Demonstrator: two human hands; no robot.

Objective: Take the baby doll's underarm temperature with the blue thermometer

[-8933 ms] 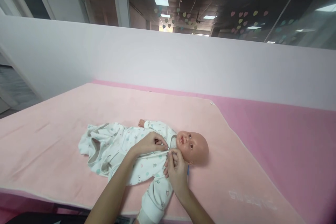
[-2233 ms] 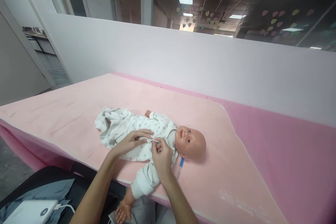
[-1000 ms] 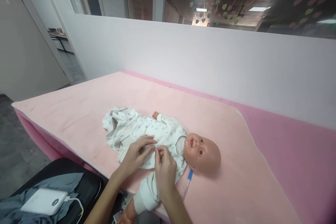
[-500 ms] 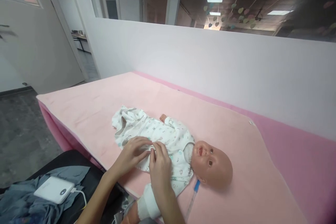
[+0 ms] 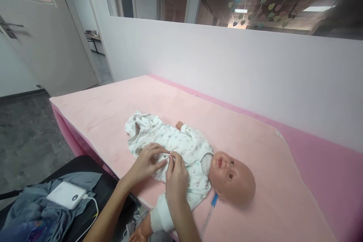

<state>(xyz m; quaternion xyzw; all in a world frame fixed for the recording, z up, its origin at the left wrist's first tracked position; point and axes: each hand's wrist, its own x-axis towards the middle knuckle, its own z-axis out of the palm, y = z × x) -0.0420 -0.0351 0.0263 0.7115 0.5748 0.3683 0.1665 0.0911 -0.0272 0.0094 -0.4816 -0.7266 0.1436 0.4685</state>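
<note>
A bald baby doll (image 5: 234,177) lies on its back, head to the right, in a white patterned baby romper (image 5: 176,141). Over the romper's front my two hands meet at the fingertips. My left hand (image 5: 149,160) has a fold of its cloth between thumb and fingers, the thumb somewhat apart. Closed in a pinch, my right hand (image 5: 177,176) grips the romper's front edge; its fingertips partly hide what is between them. The doll's near arm sticks out toward me beneath my right forearm, its sleeve end (image 5: 161,213) folded back white. The romper's leg end lies flat and crumpled.
A pink padded mat (image 5: 107,109) covers the table against a white wall. By the doll's head lies a thin clear strip with a blue end (image 5: 214,199). A white power bank (image 5: 66,195) with a cable rests on grey cloth on a black chair, lower left.
The view has shifted slightly, moving everything a little right in the picture. My left thumb and fingers have spread a bit; my right hand keeps its pinch on the romper.
</note>
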